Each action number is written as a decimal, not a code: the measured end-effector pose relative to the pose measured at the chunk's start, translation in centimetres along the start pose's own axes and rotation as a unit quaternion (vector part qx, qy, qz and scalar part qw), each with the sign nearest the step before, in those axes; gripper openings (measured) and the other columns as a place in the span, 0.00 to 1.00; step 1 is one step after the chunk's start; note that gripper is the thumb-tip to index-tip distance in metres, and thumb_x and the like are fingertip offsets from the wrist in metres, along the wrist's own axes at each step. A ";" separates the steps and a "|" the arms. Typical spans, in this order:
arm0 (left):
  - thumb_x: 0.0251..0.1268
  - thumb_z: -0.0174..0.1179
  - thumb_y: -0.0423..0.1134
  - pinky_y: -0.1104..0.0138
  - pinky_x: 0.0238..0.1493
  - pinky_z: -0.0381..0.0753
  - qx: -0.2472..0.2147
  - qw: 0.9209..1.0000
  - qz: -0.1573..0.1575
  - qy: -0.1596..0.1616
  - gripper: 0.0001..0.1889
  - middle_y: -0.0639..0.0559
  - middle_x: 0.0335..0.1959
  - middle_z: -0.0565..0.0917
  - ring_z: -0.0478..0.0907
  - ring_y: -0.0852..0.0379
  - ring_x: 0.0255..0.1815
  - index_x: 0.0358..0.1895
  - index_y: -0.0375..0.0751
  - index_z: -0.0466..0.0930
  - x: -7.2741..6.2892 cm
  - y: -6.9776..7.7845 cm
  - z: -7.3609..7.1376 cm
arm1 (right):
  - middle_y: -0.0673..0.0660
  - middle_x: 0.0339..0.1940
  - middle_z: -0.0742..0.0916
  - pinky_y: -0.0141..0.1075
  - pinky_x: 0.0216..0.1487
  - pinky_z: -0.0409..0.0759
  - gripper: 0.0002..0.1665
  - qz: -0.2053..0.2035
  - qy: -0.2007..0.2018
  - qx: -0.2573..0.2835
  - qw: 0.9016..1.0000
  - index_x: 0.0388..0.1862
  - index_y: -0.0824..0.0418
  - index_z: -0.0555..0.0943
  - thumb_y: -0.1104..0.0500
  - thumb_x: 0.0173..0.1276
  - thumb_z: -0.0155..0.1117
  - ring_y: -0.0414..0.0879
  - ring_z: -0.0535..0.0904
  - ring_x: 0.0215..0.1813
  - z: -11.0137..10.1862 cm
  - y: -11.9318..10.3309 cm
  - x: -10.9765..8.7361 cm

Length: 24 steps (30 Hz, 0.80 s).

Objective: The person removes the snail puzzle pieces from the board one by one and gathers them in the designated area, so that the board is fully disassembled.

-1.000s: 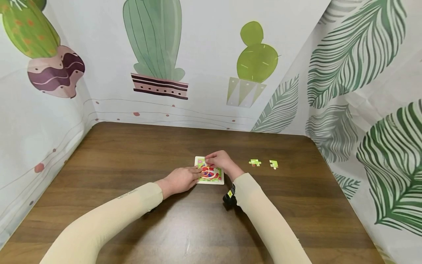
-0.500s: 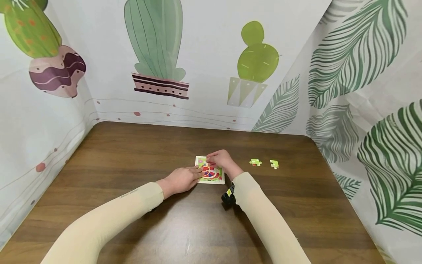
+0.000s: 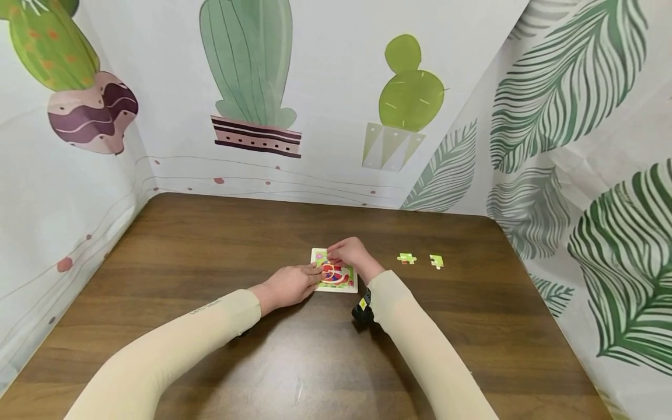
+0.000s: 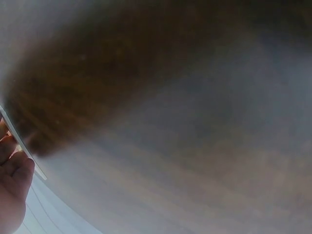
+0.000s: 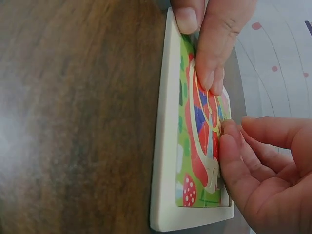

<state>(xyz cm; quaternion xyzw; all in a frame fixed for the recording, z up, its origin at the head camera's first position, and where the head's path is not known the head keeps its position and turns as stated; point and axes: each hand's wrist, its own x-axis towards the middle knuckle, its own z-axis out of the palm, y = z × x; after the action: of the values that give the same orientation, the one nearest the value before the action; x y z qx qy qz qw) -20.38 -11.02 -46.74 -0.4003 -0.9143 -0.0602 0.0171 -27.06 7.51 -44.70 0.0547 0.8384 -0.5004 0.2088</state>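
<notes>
A small square jigsaw puzzle [image 3: 336,281] lies in a white-rimmed tray [image 5: 167,122] on the table. Its picture is red, blue and cream on green. My left hand [image 3: 289,286] reaches in from the left, its fingers laid over the tray's left side and pressing on the picture in the right wrist view. Curled fingers of my right hand [image 3: 350,252] touch the puzzle's far part; whether they pinch a piece is hidden. Two loose puzzle pieces, one [image 3: 406,258] nearer and one [image 3: 436,262] farther right, lie beyond the right hand. The left wrist view shows only part of a hand [image 4: 12,187] at the tray's edge.
The brown wooden table [image 3: 252,233] spreads around the puzzle. Behind it hangs a white cloth [image 3: 336,105] printed with cacti and leaves. A black wrist camera [image 3: 362,312] sits under my right wrist, close to the tray's near right corner.
The right wrist has shifted slightly while its fingers stay at the puzzle's far part. The left hand, the tray and both loose pieces keep their places.
</notes>
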 end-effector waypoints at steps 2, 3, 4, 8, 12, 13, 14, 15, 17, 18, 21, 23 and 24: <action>0.75 0.59 0.39 0.55 0.66 0.82 -0.002 1.000 0.001 0.000 0.19 0.43 0.66 0.83 0.80 0.45 0.68 0.63 0.38 0.83 0.0 0.0 -0.1 | 0.65 0.46 0.92 0.32 0.43 0.88 0.14 0.007 -0.002 0.006 1.000 0.52 0.70 0.87 0.65 0.72 0.64 0.40 0.84 0.34 0.0 0.1 0.3; 0.75 0.59 0.39 0.55 0.66 0.82 -0.002 1.000 0.002 0.001 0.19 0.42 0.66 0.83 0.81 0.44 0.68 0.63 0.38 0.83 0.0 0.0 -0.1 | 0.65 0.45 0.92 0.33 0.44 0.88 0.14 0.011 -0.003 0.011 1.000 0.52 0.70 0.87 0.66 0.72 0.64 0.40 0.84 0.34 0.0 0.1 0.5; 0.75 0.59 0.39 0.55 0.65 0.82 -0.001 1.000 0.003 0.002 0.19 0.42 0.65 0.83 0.81 0.44 0.68 0.63 0.38 0.83 0.0 0.1 -0.1 | 0.65 0.45 0.92 0.34 0.45 0.89 0.13 0.014 -0.004 0.015 1.000 0.52 0.70 0.87 0.66 0.72 0.64 0.41 0.85 0.34 0.0 0.1 0.6; 0.74 0.59 0.39 0.55 0.66 0.82 -0.001 1.000 0.004 0.004 0.19 0.42 0.65 0.83 0.81 0.44 0.68 0.63 0.38 0.83 0.0 0.0 0.1 | 0.63 0.38 0.92 0.33 0.40 0.88 0.11 0.021 -0.006 0.030 0.999 0.48 0.70 0.87 0.67 0.71 0.65 0.41 0.84 0.30 -0.1 0.0 0.9; 0.75 0.58 0.39 0.55 0.66 0.82 0.001 1.000 0.000 0.001 0.19 0.43 0.66 0.83 0.80 0.45 0.68 0.64 0.38 0.82 0.0 0.0 0.1 | 0.63 0.39 0.92 0.31 0.39 0.88 0.12 0.015 0.001 0.029 0.999 0.49 0.71 0.87 0.66 0.71 0.65 0.39 0.82 0.29 0.0 -0.2 0.7; 0.75 0.59 0.39 0.55 0.65 0.82 0.001 1.000 0.000 0.002 0.19 0.43 0.65 0.83 0.81 0.45 0.68 0.64 0.38 0.82 0.0 0.1 0.0 | 0.63 0.39 0.92 0.30 0.38 0.87 0.12 0.012 0.002 0.029 0.999 0.49 0.71 0.87 0.65 0.72 0.65 0.39 0.82 0.28 0.0 -0.2 0.6; 0.75 0.59 0.39 0.55 0.66 0.82 0.000 1.000 -0.002 0.001 0.19 0.43 0.66 0.83 0.80 0.45 0.68 0.64 0.38 0.82 0.0 0.1 0.0 | 0.62 0.37 0.92 0.29 0.36 0.86 0.12 0.008 0.005 0.029 1.000 0.49 0.72 0.87 0.65 0.72 0.65 0.38 0.81 0.28 0.1 -0.2 0.5; 0.75 0.59 0.39 0.55 0.66 0.82 0.000 1.000 -0.003 0.001 0.19 0.43 0.66 0.83 0.80 0.45 0.69 0.64 0.38 0.82 0.0 0.1 0.0 | 0.60 0.35 0.91 0.28 0.35 0.86 0.13 0.005 0.006 0.029 1.000 0.49 0.72 0.87 0.65 0.72 0.65 0.38 0.81 0.28 0.1 -0.2 0.4; 0.74 0.59 0.39 0.55 0.66 0.82 0.002 1.000 -0.003 0.002 0.19 0.43 0.65 0.83 0.81 0.45 0.68 0.64 0.38 0.82 0.0 0.1 0.0 | 0.57 0.31 0.89 0.26 0.33 0.83 0.13 0.002 0.010 0.028 1.000 0.49 0.72 0.87 0.65 0.72 0.65 0.38 0.79 0.27 0.1 -0.2 0.4; 0.74 0.59 0.39 0.55 0.66 0.82 0.003 1.000 -0.003 0.002 0.19 0.43 0.65 0.83 0.81 0.45 0.68 0.64 0.38 0.82 -0.1 0.2 0.0 | 0.55 0.30 0.88 0.26 0.32 0.82 0.13 0.001 0.011 0.029 1.000 0.49 0.72 0.87 0.65 0.73 0.64 0.38 0.79 0.27 0.1 -0.1 0.4; 0.74 0.59 0.39 0.56 0.66 0.82 0.009 1.000 0.001 0.003 0.19 0.43 0.65 0.83 0.81 0.46 0.68 0.63 0.39 0.83 -0.1 0.2 -0.1 | 0.53 0.28 0.86 0.25 0.31 0.81 0.12 -0.002 0.013 0.031 0.999 0.49 0.71 0.87 0.64 0.73 0.65 0.38 0.79 0.27 0.1 0.0 0.5; 0.74 0.59 0.39 0.56 0.66 0.82 0.010 1.000 0.001 0.001 0.19 0.43 0.65 0.83 0.81 0.46 0.68 0.63 0.38 0.83 -0.1 0.2 -0.1 | 0.54 0.28 0.87 0.25 0.31 0.81 0.12 -0.004 0.013 0.036 0.999 0.49 0.72 0.87 0.65 0.73 0.64 0.38 0.79 0.26 0.1 0.0 0.5; 0.74 0.59 0.39 0.56 0.66 0.82 0.012 1.000 0.001 0.001 0.19 0.43 0.66 0.83 0.81 0.46 0.68 0.63 0.39 0.83 0.0 0.2 -0.2 | 0.55 0.29 0.88 0.25 0.31 0.82 0.12 -0.004 0.012 0.038 0.999 0.49 0.72 0.87 0.65 0.73 0.65 0.38 0.79 0.26 0.1 0.0 0.5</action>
<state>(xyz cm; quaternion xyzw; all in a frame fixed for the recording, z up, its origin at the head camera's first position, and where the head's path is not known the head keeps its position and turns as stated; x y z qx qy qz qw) -20.22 -10.93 -46.53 -0.4008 -0.9145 -0.0498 0.0225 -27.49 7.34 -44.95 0.0651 0.8213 -0.5325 0.1940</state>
